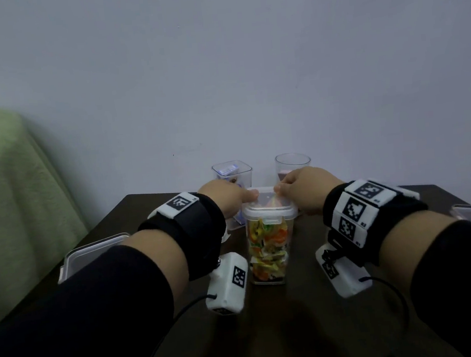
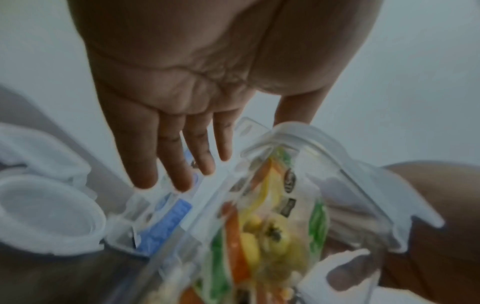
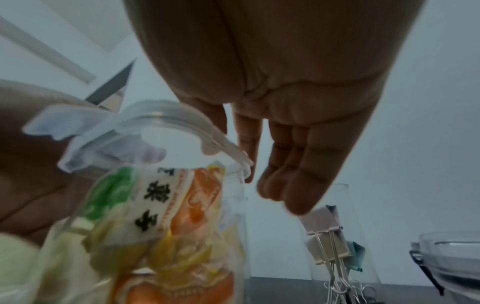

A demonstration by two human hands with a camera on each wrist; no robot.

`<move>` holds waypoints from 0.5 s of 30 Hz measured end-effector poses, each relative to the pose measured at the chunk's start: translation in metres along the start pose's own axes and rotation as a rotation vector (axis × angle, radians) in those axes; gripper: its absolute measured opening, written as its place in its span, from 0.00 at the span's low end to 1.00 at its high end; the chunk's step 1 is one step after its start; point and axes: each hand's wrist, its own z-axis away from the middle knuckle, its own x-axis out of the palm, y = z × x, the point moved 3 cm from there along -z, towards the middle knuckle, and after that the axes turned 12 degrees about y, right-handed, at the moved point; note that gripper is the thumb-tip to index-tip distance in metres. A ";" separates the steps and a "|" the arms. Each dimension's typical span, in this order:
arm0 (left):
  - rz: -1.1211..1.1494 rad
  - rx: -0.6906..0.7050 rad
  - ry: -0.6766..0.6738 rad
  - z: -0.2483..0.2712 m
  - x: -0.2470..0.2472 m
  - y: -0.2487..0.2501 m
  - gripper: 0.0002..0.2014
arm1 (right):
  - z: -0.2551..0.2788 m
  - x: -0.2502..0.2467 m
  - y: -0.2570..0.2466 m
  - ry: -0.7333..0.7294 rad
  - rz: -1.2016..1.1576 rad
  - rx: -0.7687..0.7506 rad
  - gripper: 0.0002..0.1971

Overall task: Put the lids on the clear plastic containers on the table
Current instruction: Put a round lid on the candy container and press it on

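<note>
Resting at frame centre on a dark table, a tall clear container of colourful packets wears its lid. The left hand and right hand flank that lid, fingers straight, thumbs touching its top. 2 lidless containers stand behind.

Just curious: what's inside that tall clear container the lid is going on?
The tall container is packed with small colourful wrapped packets in orange, yellow and green. The lid and both hands cover the top, so what lies in the middle cannot be seen.
</note>
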 end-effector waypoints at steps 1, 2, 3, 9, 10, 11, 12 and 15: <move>-0.082 0.095 0.096 0.002 -0.006 0.006 0.25 | 0.001 -0.002 0.000 0.035 -0.006 -0.012 0.19; -0.136 0.173 0.172 0.003 -0.010 0.008 0.26 | 0.002 -0.004 0.001 0.073 -0.023 -0.020 0.19; -0.149 0.228 0.222 0.006 -0.013 0.012 0.28 | 0.004 -0.007 0.002 0.109 -0.051 -0.022 0.20; -0.218 0.374 0.195 0.020 -0.006 0.018 0.31 | 0.014 -0.005 0.001 0.114 -0.092 -0.046 0.29; -0.204 0.370 0.187 0.020 -0.004 0.017 0.31 | 0.015 -0.003 0.002 0.113 -0.090 -0.040 0.30; -0.192 0.362 0.180 0.020 -0.003 0.015 0.30 | 0.015 -0.002 0.003 0.120 -0.103 -0.032 0.30; -0.176 0.352 0.181 0.021 -0.003 0.014 0.30 | 0.015 -0.001 0.004 0.134 -0.122 -0.025 0.31; -0.164 0.351 0.204 0.024 -0.002 0.012 0.28 | 0.016 0.001 0.006 0.174 -0.145 -0.010 0.33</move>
